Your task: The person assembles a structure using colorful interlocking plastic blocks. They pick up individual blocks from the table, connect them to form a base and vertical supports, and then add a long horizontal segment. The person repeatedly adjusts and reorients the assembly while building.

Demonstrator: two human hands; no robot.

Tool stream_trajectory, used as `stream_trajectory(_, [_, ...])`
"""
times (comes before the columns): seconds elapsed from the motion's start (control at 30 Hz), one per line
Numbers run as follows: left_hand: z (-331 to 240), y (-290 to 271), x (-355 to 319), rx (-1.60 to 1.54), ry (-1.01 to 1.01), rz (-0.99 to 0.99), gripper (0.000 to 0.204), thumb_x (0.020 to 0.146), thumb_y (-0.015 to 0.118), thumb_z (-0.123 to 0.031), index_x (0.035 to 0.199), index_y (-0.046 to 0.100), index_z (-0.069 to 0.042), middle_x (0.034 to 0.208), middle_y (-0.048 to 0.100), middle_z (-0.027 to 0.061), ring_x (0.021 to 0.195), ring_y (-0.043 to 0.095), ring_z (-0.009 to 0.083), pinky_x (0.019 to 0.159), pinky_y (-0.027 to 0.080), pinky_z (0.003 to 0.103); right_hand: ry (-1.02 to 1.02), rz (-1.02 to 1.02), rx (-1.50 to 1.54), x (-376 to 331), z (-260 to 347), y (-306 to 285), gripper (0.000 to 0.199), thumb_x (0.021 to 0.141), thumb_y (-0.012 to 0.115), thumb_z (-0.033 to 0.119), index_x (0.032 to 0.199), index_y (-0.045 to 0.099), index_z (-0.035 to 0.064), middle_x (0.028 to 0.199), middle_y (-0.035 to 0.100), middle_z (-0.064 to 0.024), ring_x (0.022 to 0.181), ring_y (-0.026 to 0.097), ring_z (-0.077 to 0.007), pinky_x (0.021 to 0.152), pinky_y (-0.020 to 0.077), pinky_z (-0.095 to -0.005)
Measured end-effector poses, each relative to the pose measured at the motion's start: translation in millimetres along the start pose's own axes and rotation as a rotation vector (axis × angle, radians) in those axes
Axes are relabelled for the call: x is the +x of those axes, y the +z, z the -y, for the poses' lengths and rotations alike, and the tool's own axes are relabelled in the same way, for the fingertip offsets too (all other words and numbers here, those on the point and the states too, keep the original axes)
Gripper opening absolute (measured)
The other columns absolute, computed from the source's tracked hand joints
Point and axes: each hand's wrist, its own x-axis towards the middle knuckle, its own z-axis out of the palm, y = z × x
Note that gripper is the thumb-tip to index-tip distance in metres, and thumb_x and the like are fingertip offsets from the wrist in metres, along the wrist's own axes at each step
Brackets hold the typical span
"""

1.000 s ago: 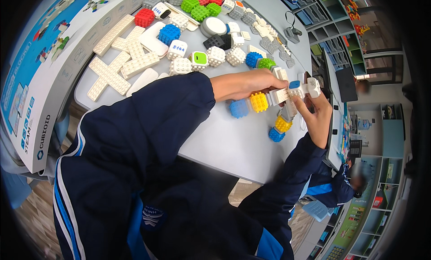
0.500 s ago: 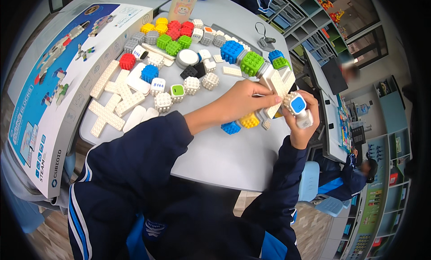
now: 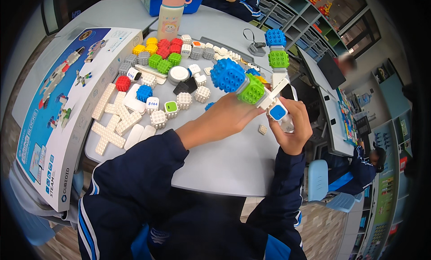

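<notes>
Both my hands hold a model of studded building blocks above the table's right side. One arm of the model ends in a large blue block (image 3: 228,75) joined to a green block (image 3: 252,89). A second arm carries another green block (image 3: 279,59) with a blue block beyond it. White connectors (image 3: 277,85) join the arms. My left hand (image 3: 226,118) is closed around the model's underside, its fingertips partly hidden. My right hand (image 3: 296,127) grips it near a white cube with a blue square face (image 3: 277,111). Below them lies a small beige studded piece (image 3: 262,129).
Loose red, yellow, green, grey and white blocks cover the table's left half, with white cross-shaped plates (image 3: 108,133). A blue-and-white box (image 3: 67,89) stands at the left. A bottle (image 3: 170,19) and blue bin (image 3: 193,4) are at the back. Other people sit nearby.
The model has been lifted and tilted, so its blue and green arms now rise toward me. The yellow block beneath it has gone from sight. My view has shifted, showing more of the bottle.
</notes>
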Motion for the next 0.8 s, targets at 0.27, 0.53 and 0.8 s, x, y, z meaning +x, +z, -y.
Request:
stream_trajectory(0.27, [0.8,2.1,-3.8,-0.053,-0.155,0.113,0.036,0.099,0.054,-0.012,0.134,0.052,-0.002,0.139,0.051,0.0166,0.126,0.049,0.0376,0.104,0.038,0.044,-0.017,-0.014,-0.054,-3.0,1.5,-0.6,0.052,0.061,0.077,-0.005,0.112,0.066,-0.0027,0.092,0.064,-0.0144,0.074,0.061,-0.0275,0.065,0.0503,-0.0335])
stream_trajectory(0.53, [6.8,1.7,-2.3,0.054,0.031,-0.020,0.031,0.087,0.054,-0.001,0.117,0.062,0.000,0.111,0.062,0.0203,0.100,0.060,0.0393,0.084,0.049,0.047,0.023,0.100,-0.063,-3.9,4.7,-0.4,0.048,0.065,0.079,-0.003,0.111,0.066,-0.0024,0.095,0.065,-0.0166,0.081,0.066,-0.0294,0.070,0.0532,-0.0337])
stream_trajectory(0.8, [0.8,-3.2,0.4,-0.140,-0.269,0.083,0.020,0.097,0.056,-0.014,0.106,0.067,0.001,0.089,0.066,0.0187,0.084,0.063,0.0364,0.075,0.048,0.045,0.059,0.159,-0.063,-6.4,3.4,0.2,0.053,0.066,0.078,-0.002,0.117,0.062,-0.0015,0.099,0.060,-0.0129,0.084,0.062,-0.0279,0.070,0.0520,-0.0356])
